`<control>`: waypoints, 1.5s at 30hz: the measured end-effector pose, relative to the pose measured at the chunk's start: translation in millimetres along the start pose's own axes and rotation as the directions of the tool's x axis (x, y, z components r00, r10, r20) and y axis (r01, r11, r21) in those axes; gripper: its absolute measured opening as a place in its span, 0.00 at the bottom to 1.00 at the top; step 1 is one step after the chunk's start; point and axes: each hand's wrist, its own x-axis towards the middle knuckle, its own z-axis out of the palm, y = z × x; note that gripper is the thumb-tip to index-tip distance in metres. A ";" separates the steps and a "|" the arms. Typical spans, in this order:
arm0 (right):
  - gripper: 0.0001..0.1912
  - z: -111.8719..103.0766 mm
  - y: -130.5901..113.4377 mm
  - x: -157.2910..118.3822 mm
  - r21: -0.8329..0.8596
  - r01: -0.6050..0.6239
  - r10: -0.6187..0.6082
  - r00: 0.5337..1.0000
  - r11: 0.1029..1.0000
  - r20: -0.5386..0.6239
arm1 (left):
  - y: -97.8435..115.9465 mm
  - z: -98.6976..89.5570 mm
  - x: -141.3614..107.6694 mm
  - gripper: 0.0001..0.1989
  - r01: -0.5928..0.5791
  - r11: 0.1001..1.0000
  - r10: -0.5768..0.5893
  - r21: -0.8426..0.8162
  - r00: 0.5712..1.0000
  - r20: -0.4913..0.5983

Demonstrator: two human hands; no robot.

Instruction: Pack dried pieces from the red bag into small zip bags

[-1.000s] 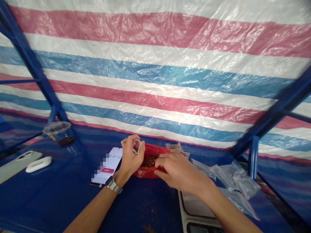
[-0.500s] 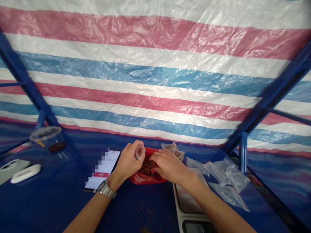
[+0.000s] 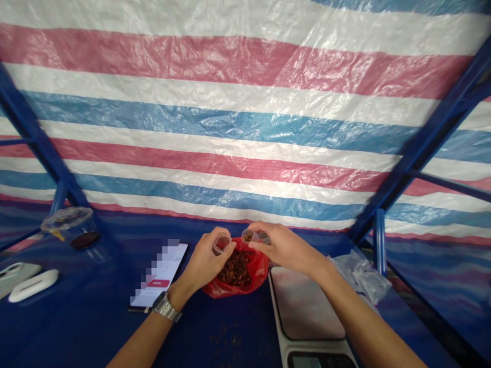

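Note:
My left hand (image 3: 203, 260) is shut on a small transparent plastic cup (image 3: 222, 244), held upright or slightly tilted with its mouth showing. My right hand (image 3: 286, 248) grips a second small transparent container (image 3: 255, 236) with brown pieces inside, above the far rim of the bag. Between and below my hands lies an open red plastic bag (image 3: 249, 281) holding a heap of dark brown pieces (image 3: 233, 268). Neither hand touches the heap. A metal watch (image 3: 164, 307) sits on my left wrist.
A digital kitchen scale (image 3: 307, 306) stands right of the bag, below my right forearm. A phone (image 3: 159, 276) lies left of the bag. Transparent plastic bags (image 3: 360, 278) lie at right. Further left are a lidded plastic cup (image 3: 71, 227) and a white oblong object (image 3: 34, 285). A striped tarp wall rises behind the blue table (image 3: 230, 337).
My right hand has come up out of the red bag with a small container of brown pieces. The view has tilted and shifted, and the scale shows more fully.

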 end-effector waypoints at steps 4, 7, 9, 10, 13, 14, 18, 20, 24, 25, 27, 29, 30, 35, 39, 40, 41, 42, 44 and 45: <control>0.17 -1.8 -10.0 -3.2 -0.013 0.057 -0.058 0.996 0.998 -0.072 | 3.1 6.0 -2.2 0.08 0.043 0.996 -0.037 -0.073 0.996 0.075; 0.20 7.2 -16.0 -1.9 -0.083 0.112 -0.120 0.989 0.990 -0.091 | 7.2 9.3 -5.5 0.10 0.051 0.996 -0.042 -0.080 0.993 0.110; 0.21 13.5 -18.1 -0.3 -0.117 0.138 -0.149 0.985 0.984 -0.091 | 9.5 10.9 -7.3 0.10 0.063 0.994 -0.053 -0.088 0.992 0.115; 0.22 15.9 -18.7 0.4 -0.131 0.152 -0.165 0.982 0.980 -0.089 | 10.4 11.6 -8.0 0.09 0.069 0.993 -0.058 -0.097 0.992 0.113; 0.23 19.6 -19.4 1.1 -0.180 0.183 -0.199 0.977 0.966 -0.075 | 12.8 13.1 -8.2 0.09 0.079 0.986 -0.061 -0.150 0.991 0.117; 0.23 19.9 -19.6 0.9 -0.199 0.186 -0.203 0.977 0.962 -0.068 | 13.7 13.2 -7.9 0.10 0.083 0.982 -0.064 -0.170 0.991 0.119; 0.23 19.9 -21.6 -0.4 -0.256 0.193 -0.212 0.976 0.947 -0.050 | 16.6 12.2 -6.2 0.11 0.096 0.970 -0.074 -0.222 0.992 0.105; 0.22 20.8 -23.1 -0.6 -0.283 0.196 -0.220 0.974 0.939 -0.057 | 16.8 11.6 -5.8 0.11 0.096 0.965 -0.074 -0.245 0.992 0.098; 0.21 25.0 -24.2 0.4 -0.363 0.180 -0.226 0.970 0.914 -0.087 | 15.1 11.3 -5.9 0.12 0.113 0.949 -0.081 -0.296 0.990 0.117; 0.21 26.1 -23.6 0.7 -0.373 0.177 -0.226 0.970 0.911 -0.093 | 14.6 11.3 -6.0 0.12 0.114 0.946 -0.081 -0.304 0.989 0.120; 0.21 27.9 -21.2 1.5 -0.365 0.170 -0.223 0.969 0.915 -0.109 | 14.1 11.5 -6.2 0.12 0.112 0.943 -0.078 -0.313 0.990 0.119; 0.21 28.5 -17.6 2.6 -0.336 0.152 -0.206 0.970 0.929 -0.132 | 14.1 11.9 -6.0 0.12 0.108 0.939 -0.073 -0.328 0.990 0.118; 0.20 28.4 -15.8 3.4 -0.317 0.137 -0.191 0.971 0.938 -0.143 | 14.2 12.1 -5.9 0.12 0.108 0.935 -0.071 -0.338 0.990 0.119; 0.16 27.4 -10.6 6.5 -0.242 0.023 -0.076 0.974 0.970 -0.212 | 14.4 10.3 -2.8 0.12 0.120 0.918 -0.099 -0.378 0.992 0.074; 0.16 34.3 -10.5 4.4 -0.252 -0.069 0.008 0.972 0.965 -0.233 | 13.0 2.4 2.6 0.15 0.102 0.888 -0.127 -0.449 0.992 -0.026; 0.16 36.4 -10.7 3.2 -0.260 -0.072 0.019 0.980 0.963 -0.198 | 12.3 0.2 3.8 0.16 0.086 0.884 -0.119 -0.459 0.992 -0.044; 0.17 38.1 -11.2 2.0 -0.268 -0.066 0.025 0.988 0.961 -0.155 | 11.5 -1.7 4.8 0.18 0.070 0.885 -0.108 -0.461 0.992 -0.058; 0.19 39.1 -12.2 0.7 -0.273 -0.056 0.024 0.993 0.960 -0.117 | 10.6 -3.1 5.4 0.21 0.055 0.888 -0.096 -0.457 0.993 -0.068; 0.24 38.8 -16.3 -1.9 -0.262 -0.029 0.003 0.995 0.965 -0.097 | 9.0 -4.1 4.8 0.25 0.027 0.898 -0.067 -0.439 0.995 -0.077; 0.26 37.9 -19.7 -3.2 -0.245 -0.015 -0.015 0.993 0.969 -0.120 | 8.5 -3.8 3.5 0.26 0.009 0.908 -0.046 -0.419 0.996 -0.079</control>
